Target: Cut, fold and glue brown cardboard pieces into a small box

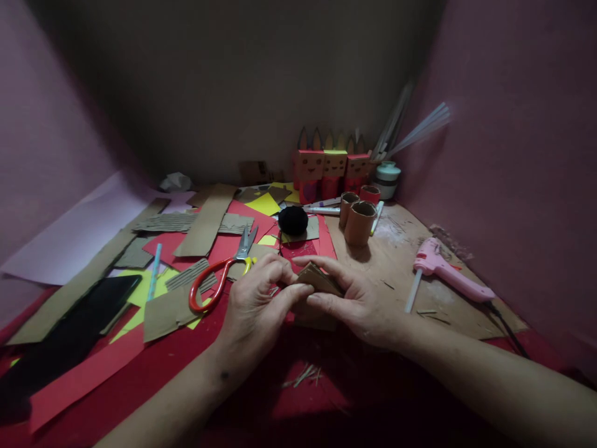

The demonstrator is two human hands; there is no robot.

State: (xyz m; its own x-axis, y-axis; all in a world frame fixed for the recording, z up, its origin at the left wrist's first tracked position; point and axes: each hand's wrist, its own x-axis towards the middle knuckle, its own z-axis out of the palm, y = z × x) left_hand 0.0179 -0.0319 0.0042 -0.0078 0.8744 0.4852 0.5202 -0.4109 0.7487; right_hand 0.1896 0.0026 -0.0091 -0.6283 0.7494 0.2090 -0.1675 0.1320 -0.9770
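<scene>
Between my two hands is a small folded piece of brown cardboard [319, 280], held above the red tablecloth. My left hand [263, 292] pinches its left corner between thumb and fingers. Around its right side, the fingers and thumb of my right hand [352, 298] are closed. The lower part of the piece is partly hidden by my hands. Close to my left hand lie scissors [212, 289] with orange-red and yellow handles, blades parted. A round black object [293, 220] sits just beyond my hands.
Cardboard strips [208, 221] and coloured paper [233, 218] cover the left side. Cardboard tubes [360, 224] stand behind a pink glue gun [448, 270] on a cardboard sheet [373, 274]. Box figures with pointed ears [311, 168] and a lidded jar [387, 180] are at the back.
</scene>
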